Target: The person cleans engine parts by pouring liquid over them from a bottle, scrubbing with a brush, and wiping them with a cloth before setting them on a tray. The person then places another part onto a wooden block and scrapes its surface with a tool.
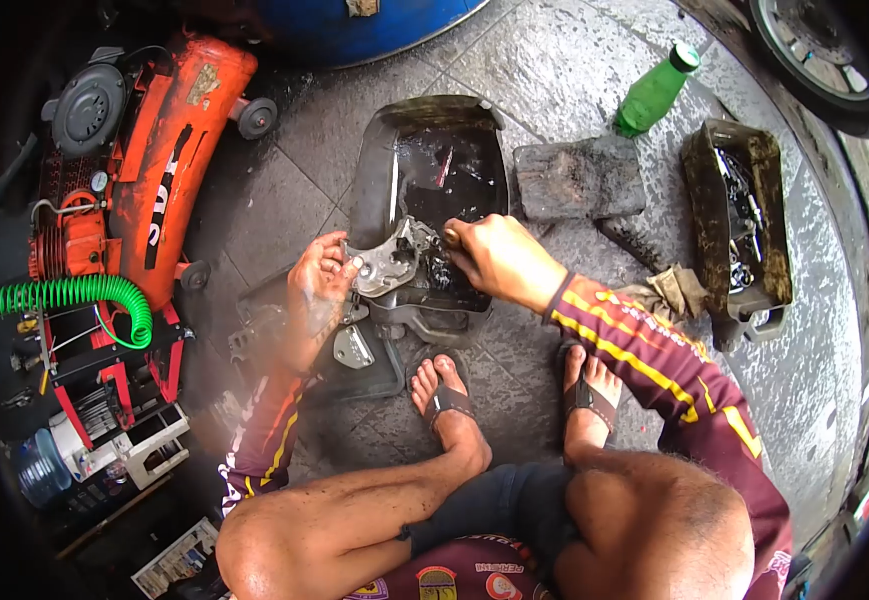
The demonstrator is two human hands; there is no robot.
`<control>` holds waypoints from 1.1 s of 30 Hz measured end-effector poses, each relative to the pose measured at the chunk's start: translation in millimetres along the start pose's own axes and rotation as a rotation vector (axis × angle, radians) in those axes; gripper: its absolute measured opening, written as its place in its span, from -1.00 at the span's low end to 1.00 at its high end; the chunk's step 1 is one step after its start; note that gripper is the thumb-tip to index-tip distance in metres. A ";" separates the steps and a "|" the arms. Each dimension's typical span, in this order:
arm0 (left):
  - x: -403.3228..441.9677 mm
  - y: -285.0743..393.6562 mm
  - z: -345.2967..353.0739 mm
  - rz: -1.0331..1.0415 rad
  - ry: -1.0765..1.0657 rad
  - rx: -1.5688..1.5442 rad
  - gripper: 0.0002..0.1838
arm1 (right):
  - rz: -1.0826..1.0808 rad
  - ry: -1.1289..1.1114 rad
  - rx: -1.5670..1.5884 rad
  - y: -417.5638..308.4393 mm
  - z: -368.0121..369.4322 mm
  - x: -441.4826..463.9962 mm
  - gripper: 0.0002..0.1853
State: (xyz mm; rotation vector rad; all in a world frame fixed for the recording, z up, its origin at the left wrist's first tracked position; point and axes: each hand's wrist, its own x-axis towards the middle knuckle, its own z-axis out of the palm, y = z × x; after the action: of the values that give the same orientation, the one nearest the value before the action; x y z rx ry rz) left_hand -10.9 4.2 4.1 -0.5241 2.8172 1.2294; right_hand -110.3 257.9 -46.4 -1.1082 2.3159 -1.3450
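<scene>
My left hand [322, 270] grips the left end of a grey cast-metal engine part [386, 266], thumb on top. The part is held over the near side of a dark plastic basin [378, 150] with black, wet-looking contents. Beside the part's right end, my right hand [502, 258] is closed, its thumb and fingers drawn together. Whatever lies between those fingers is hidden. A small red-and-white item [444, 167] lies inside the basin. Under my left wrist, more metal parts, including a silvery plate [353, 347], rest on a dark tray [386, 380].
A blackened block [579, 178] lies right of the basin, near a green bottle [659, 90]. Farther right stands a cut container [694, 190] of tools and metal parts, with gloves [676, 292] beside it. At left are an orange air compressor [169, 170] and green coiled hose [64, 295].
</scene>
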 end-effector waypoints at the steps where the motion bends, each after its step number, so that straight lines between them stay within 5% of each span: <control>1: -2.9 0.1 -1.0 -0.041 0.038 -0.052 -0.59 | -0.007 0.004 0.051 -6.6 -8.4 -1.9 -0.84; 5: -1.4 32.3 -5.8 0.159 0.179 0.177 -0.70 | -0.161 -0.221 0.056 -10.7 -13.6 -25.1 -0.79; 8: 1.6 40.4 5.0 0.482 0.207 0.346 -0.68 | -0.104 0.001 0.221 -25.8 -37.3 -36.0 -0.58; 12: -8.9 32.8 31.5 0.769 0.084 0.475 -0.60 | 0.295 0.742 0.340 5.8 -80.5 -59.0 -0.56; 18: -20.9 6.2 66.3 0.940 -0.075 0.296 -0.76 | 0.354 0.932 0.199 79.4 -125.2 -90.5 -0.53; 22: -16.0 13.3 65.1 0.720 -0.075 0.204 -0.68 | 0.350 0.955 0.225 89.2 -121.9 -90.6 -0.51; 25: -4.7 18.7 69.7 -0.051 -0.084 -0.649 -0.70 | 0.421 0.847 0.061 116.3 -113.4 -87.5 -0.39; 28: 20.9 0.6 74.7 -0.136 -0.058 -0.719 -0.77 | 0.399 0.809 -0.221 137.2 -117.5 -65.0 -0.13; 33: 37.0 -14.9 79.5 -0.357 -0.272 -0.603 -0.67 | 0.424 0.729 -0.273 167.1 -133.9 -43.5 0.02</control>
State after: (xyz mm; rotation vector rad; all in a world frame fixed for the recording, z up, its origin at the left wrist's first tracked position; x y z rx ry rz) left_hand -50.0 40.9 -66.9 -0.7605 1.9925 1.8754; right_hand -235.1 422.6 -117.6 -0.1156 3.0715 -1.4376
